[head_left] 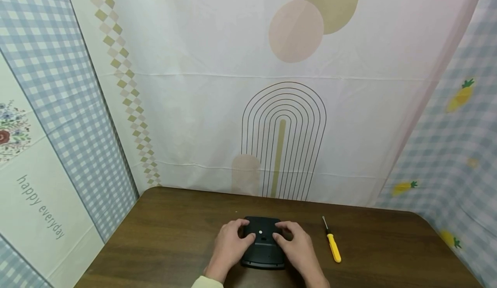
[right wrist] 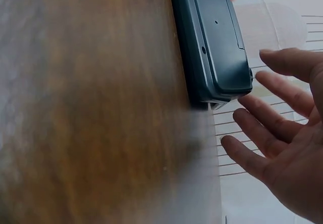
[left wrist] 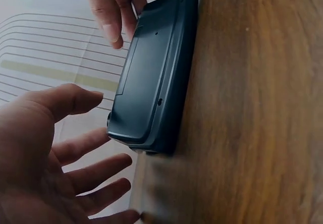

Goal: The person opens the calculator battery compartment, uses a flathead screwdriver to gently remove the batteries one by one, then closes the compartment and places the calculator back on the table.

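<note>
A black plastic device (head_left: 265,250), like a desktop calculator turned face down, lies on the wooden table. Its upturned back bears a small white dot, and a thicker, raised section faces the person. My left hand (head_left: 231,241) is at its left side, with thumb and fingers spread around the edge. At the opposite side my right hand (head_left: 297,243) mirrors it. In the left wrist view, the left hand (left wrist: 60,143) has loosely extended fingers beside the device's corner. Similarly spread fingers of the right hand (right wrist: 282,128) show in the right wrist view; whether fingertips touch is unclear.
A screwdriver (head_left: 332,245) with a yellow handle lies on the table to the right of the right hand. The brown table (head_left: 174,232) backs onto a patterned cloth (head_left: 202,119). Checked cloth hangs at both sides.
</note>
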Demonstrator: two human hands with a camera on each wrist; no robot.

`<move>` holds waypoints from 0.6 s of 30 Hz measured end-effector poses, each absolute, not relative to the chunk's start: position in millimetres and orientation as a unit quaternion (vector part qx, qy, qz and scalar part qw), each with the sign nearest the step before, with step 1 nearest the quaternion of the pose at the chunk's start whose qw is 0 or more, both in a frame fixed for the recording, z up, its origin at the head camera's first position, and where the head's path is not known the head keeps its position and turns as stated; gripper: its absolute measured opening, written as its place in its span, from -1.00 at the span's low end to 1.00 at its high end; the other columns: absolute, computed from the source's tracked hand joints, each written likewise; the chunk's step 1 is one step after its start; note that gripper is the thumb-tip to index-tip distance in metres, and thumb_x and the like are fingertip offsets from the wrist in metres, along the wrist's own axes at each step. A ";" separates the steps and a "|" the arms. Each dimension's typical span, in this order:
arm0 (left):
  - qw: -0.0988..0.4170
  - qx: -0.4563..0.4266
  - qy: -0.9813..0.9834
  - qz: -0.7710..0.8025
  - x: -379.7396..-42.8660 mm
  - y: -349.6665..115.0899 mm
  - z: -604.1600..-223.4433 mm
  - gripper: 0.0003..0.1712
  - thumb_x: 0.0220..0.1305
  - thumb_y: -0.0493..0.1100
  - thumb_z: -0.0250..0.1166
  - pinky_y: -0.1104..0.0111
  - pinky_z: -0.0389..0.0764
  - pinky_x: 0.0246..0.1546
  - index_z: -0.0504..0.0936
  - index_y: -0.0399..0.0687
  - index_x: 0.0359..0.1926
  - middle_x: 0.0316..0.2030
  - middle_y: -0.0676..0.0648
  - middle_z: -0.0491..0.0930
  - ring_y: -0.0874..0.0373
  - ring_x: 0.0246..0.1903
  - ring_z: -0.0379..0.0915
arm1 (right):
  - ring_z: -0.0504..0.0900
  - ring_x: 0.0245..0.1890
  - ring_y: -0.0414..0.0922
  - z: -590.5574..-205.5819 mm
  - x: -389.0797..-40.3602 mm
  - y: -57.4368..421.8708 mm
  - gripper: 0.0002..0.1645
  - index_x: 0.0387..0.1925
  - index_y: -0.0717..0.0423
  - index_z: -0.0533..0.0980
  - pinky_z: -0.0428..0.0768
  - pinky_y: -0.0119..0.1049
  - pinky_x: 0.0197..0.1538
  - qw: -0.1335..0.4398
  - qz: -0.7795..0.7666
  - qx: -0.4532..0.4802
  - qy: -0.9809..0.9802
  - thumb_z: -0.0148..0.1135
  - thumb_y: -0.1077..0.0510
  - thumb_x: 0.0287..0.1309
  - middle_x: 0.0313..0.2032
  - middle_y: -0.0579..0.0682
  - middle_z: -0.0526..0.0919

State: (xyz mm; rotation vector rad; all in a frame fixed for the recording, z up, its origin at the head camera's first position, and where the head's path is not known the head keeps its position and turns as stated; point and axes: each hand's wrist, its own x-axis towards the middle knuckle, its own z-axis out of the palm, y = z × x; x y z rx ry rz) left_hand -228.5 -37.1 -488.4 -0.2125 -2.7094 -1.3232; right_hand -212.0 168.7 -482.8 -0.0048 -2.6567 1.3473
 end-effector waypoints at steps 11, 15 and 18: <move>0.028 -0.096 -0.910 -0.403 -230.0 -37.6 -491.6 -0.58 0.29 -0.05 0.46 -0.47 0.19 0.33 0.77 -0.10 0.12 0.16 -0.25 0.67 -0.36 0.27 0.48 | 0.59 0.10 0.14 -485.3 -213.4 166.6 -0.82 -0.13 -0.01 0.75 0.55 0.30 0.16 0.070 0.414 0.074 -0.905 0.55 0.16 0.24 -0.07 -0.06 0.68; 0.018 -0.092 -0.913 -0.397 -229.3 -37.1 -492.9 -0.59 0.34 -0.03 0.42 -0.58 0.00 0.32 0.76 -0.06 0.15 0.21 -0.22 0.65 -0.35 0.33 0.42 | 0.55 0.08 0.11 -486.1 -213.3 163.2 -0.83 -0.15 -0.03 0.75 0.55 0.30 0.15 0.058 0.410 0.084 -0.906 0.56 0.15 0.23 -0.07 -0.06 0.66; 0.013 -0.094 -0.914 -0.393 -229.1 -37.7 -492.9 -0.60 0.37 -0.03 0.40 -0.63 -0.10 0.29 0.76 -0.03 0.16 0.24 -0.21 0.64 -0.32 0.36 0.40 | 0.52 0.07 0.09 -486.3 -213.8 161.2 -0.82 -0.13 -0.03 0.75 0.55 0.29 0.14 0.041 0.407 0.091 -0.908 0.56 0.12 0.24 -0.04 -0.04 0.63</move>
